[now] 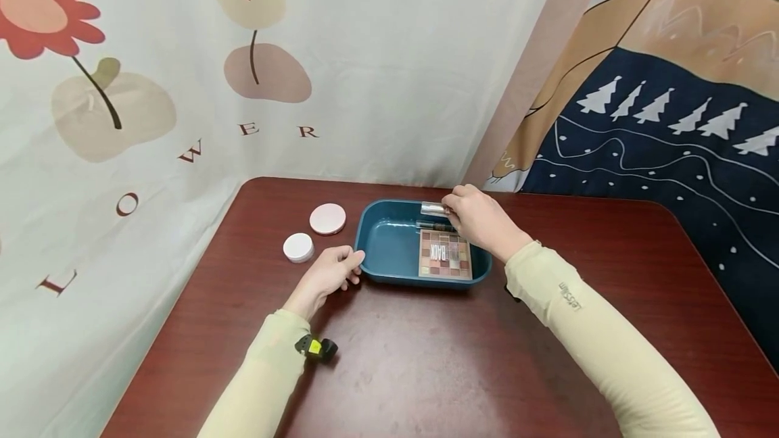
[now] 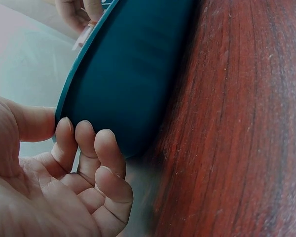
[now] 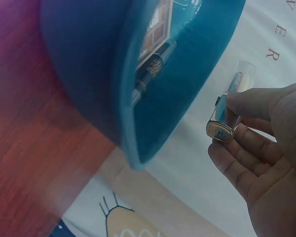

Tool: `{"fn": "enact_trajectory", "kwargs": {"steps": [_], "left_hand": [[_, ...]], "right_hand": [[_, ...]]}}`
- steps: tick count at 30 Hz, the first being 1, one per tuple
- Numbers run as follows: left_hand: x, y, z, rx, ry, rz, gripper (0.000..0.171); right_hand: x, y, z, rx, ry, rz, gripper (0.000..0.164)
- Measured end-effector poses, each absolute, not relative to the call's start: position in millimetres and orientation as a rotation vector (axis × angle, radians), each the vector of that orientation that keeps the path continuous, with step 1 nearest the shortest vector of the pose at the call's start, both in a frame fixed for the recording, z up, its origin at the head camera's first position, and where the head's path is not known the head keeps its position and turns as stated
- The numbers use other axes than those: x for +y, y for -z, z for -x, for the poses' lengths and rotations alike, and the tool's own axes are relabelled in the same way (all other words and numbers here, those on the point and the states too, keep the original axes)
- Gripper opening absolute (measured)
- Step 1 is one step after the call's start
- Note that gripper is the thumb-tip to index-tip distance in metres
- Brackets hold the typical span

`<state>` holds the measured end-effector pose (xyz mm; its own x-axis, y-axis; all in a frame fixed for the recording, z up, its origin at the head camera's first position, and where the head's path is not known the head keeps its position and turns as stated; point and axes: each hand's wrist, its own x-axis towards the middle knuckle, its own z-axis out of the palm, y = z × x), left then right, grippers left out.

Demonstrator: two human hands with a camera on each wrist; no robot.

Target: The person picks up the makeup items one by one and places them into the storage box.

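Observation:
At its left front corner, the blue tray [image 1: 389,204] has its rim pinched between the thumb and fingers of my left hand [image 1: 328,276]. In the left wrist view, the thumb [image 2: 37,123] lies over the rim and the fingertips press the outer wall. My right hand [image 1: 481,220] holds a clear cosmetic tube [image 3: 231,101] over the tray's back right part. The tube's gold-edged end with a round label faces the right wrist camera. Inside the tray lie an eyeshadow palette [image 1: 445,255] and, behind it, a dark slim cosmetic tube [image 3: 150,71].
Left of the tray, a pink round compact [image 1: 327,219] and a white round jar [image 1: 298,247] stand on the reddish-brown table [image 1: 402,357]. A printed curtain [image 1: 389,73] hangs along the table's back edge, and a dark blue patterned cloth [image 1: 657,140] hangs at the right.

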<state>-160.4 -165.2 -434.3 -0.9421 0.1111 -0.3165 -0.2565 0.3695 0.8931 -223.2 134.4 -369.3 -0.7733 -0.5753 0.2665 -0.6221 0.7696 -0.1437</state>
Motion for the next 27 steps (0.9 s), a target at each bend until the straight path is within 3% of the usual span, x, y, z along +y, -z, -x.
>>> {"fn": "enact_trajectory", "kwargs": {"steps": [27], "left_hand": [[-163.3, 433.4, 160.3, 2.318, -1.61, 0.12, 0.036]], "right_hand": [[115.4, 365.4, 226.4, -2.815, -0.266, -0.948, 0.015]]}}
